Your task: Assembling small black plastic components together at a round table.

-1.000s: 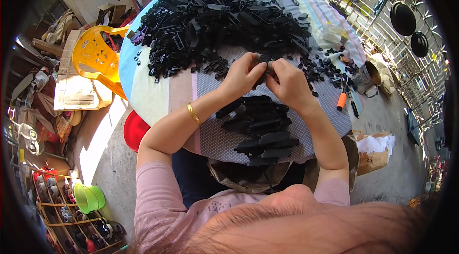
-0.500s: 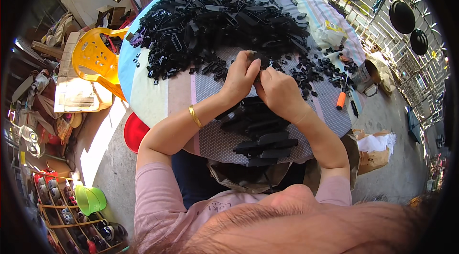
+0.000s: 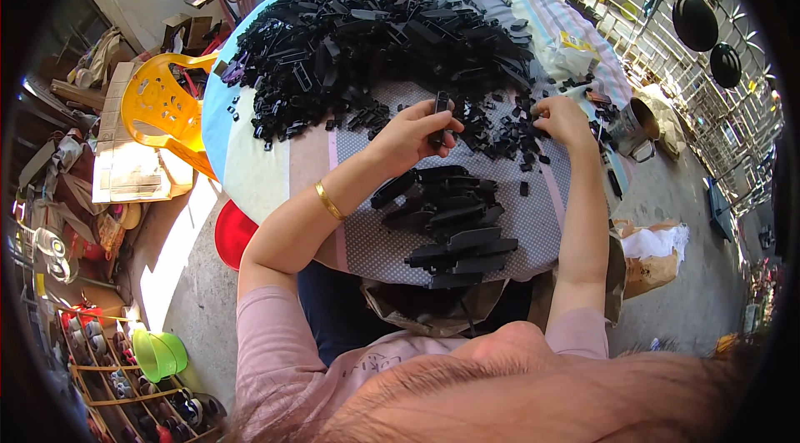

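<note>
My left hand (image 3: 417,133) is closed round a narrow black plastic part (image 3: 441,105), held upright over the table's middle. My right hand (image 3: 565,120) reaches to the right, thumb and fingertips pinched together at the edge of a scatter of small black plastic pieces (image 3: 504,141). Whatever sits between those fingertips is too small to make out. Below my hands, long black plastic parts (image 3: 462,243) lie in an overlapping stack toward the table's near edge. A large heap of mixed black plastic parts (image 3: 358,43) covers the far side.
The round table (image 3: 312,185) has a striped, dotted cloth. On its right stand a metal mug (image 3: 637,128) and a clear plastic bag (image 3: 571,60). A yellow chair (image 3: 162,101) and red stool (image 3: 235,233) are at the left. A paper bag (image 3: 654,260) stands on the floor at right.
My hands have parted: the right moved right to the small pieces, while the left keeps a black part. A lone small piece now shows on the cloth; my right forearm hides the orange-handled tool.
</note>
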`<state>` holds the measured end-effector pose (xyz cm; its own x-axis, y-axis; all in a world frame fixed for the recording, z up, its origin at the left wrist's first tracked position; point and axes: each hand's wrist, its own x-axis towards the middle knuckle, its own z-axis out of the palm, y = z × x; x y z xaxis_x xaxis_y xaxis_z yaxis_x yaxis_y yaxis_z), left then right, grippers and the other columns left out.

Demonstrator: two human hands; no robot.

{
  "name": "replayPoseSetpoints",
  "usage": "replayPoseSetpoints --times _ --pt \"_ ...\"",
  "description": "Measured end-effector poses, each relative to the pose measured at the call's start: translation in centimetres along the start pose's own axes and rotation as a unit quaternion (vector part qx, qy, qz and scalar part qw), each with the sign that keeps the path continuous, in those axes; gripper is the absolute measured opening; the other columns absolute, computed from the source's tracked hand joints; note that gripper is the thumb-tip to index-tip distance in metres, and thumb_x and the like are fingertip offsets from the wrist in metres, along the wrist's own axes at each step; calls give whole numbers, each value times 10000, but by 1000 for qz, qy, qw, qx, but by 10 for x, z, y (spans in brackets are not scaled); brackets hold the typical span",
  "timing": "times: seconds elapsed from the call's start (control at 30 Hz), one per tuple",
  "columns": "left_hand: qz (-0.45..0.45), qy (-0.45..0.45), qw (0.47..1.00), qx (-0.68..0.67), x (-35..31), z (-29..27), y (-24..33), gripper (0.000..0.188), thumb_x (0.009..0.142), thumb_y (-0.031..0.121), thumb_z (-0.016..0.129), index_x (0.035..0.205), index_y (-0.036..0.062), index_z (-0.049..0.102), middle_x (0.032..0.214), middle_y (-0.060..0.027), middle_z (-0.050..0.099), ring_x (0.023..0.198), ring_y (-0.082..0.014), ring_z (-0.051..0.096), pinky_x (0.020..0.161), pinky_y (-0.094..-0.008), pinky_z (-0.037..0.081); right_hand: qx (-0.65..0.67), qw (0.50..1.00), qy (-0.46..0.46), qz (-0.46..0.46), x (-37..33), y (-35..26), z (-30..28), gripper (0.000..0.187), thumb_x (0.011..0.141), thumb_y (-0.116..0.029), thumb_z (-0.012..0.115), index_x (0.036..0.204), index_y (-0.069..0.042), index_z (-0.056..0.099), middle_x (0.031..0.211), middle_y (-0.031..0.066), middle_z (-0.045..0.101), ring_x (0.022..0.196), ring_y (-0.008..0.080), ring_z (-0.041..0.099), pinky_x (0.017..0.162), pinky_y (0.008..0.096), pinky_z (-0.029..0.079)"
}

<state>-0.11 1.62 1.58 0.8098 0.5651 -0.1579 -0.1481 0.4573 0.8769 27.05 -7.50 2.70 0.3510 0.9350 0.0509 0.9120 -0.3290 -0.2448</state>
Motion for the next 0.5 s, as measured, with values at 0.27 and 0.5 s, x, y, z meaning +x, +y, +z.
replayPoseSetpoints --times 0.27,0.5 --pt "55 -67 988 130 -5 6 2 316 924 114 457 1213 8 388 989 -115 562 737 -117 556 638 -253 488 84 983 146 -68 12 -1 18 189 737 -137 638 898 -45 601 808 116 640 734 252 616 647 355 486" --pt "92 -83 971 205 -2 6 -5 417 928 97 435 1317 31 301 973 -105 555 742 -123 550 655 -259 487 529 838 66 -116 -7 -55 11 230 867 -86 549 1084 -19 584 790 -8 591 656 40 525 562 179 450"
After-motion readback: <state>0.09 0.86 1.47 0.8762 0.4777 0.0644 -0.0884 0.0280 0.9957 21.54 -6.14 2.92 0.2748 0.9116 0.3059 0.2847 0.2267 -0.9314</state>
